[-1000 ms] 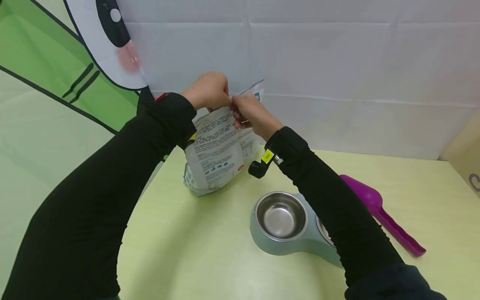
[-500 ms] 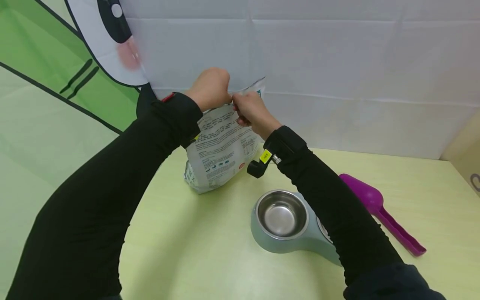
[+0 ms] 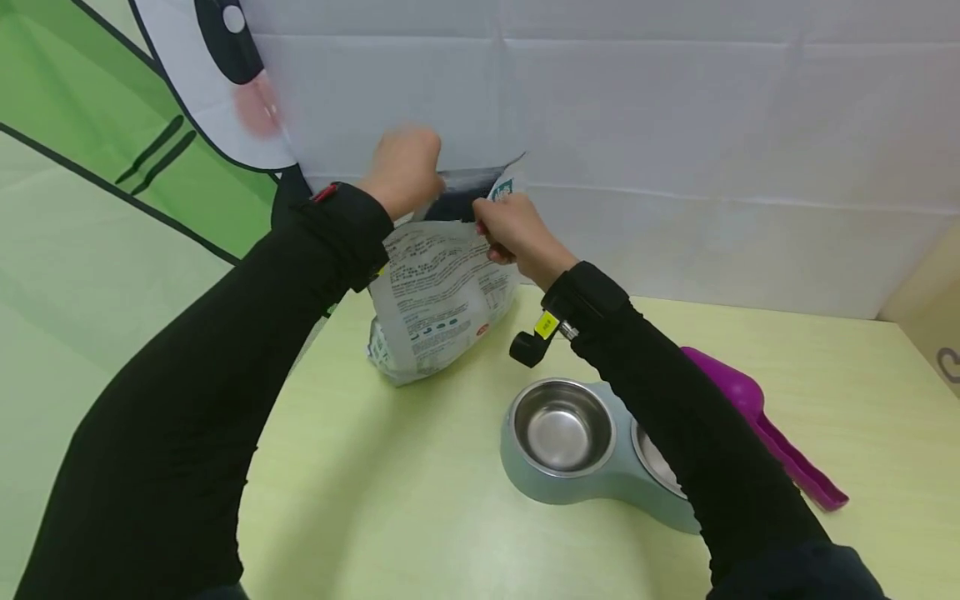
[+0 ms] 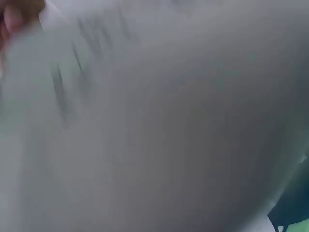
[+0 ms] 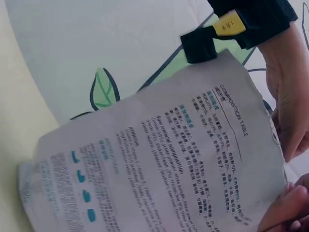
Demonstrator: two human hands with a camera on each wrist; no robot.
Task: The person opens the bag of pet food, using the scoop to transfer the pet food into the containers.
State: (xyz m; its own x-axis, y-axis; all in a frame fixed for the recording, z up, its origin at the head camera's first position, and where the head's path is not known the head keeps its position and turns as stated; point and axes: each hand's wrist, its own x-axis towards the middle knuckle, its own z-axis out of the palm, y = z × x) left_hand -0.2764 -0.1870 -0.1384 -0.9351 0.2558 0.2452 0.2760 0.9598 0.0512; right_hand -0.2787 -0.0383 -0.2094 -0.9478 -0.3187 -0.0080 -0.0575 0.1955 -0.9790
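Observation:
A white printed pet food bag [image 3: 442, 308] stands on the table, tilted, its mouth parted to show a dark inside [image 3: 465, 196]. At the mouth's left side my left hand [image 3: 405, 171] pinches the rim with curled fingers. My right hand [image 3: 517, 233] grips the near rim farther right, its thumb and fingers curled over the edge. The right wrist view shows the bag's composition text up close, with the left hand [image 5: 287, 92] and the right thumb [image 5: 285, 208] along the top edge. In the left wrist view the bag [image 4: 145, 135] is a grey blur.
A pale green double feeder [image 3: 570, 492] with a steel bowl [image 3: 562, 427] stands in front of the bag, its second bowl [image 3: 652, 458] partly behind my right sleeve. A purple scoop [image 3: 802, 462] lies to the right. A white cloth with printed drawings [image 3: 637, 125] hangs behind the table.
My hands, close together before, have drawn apart: the left moved left and the right slightly right and down. The bag's mouth has opened, showing its dark inside.

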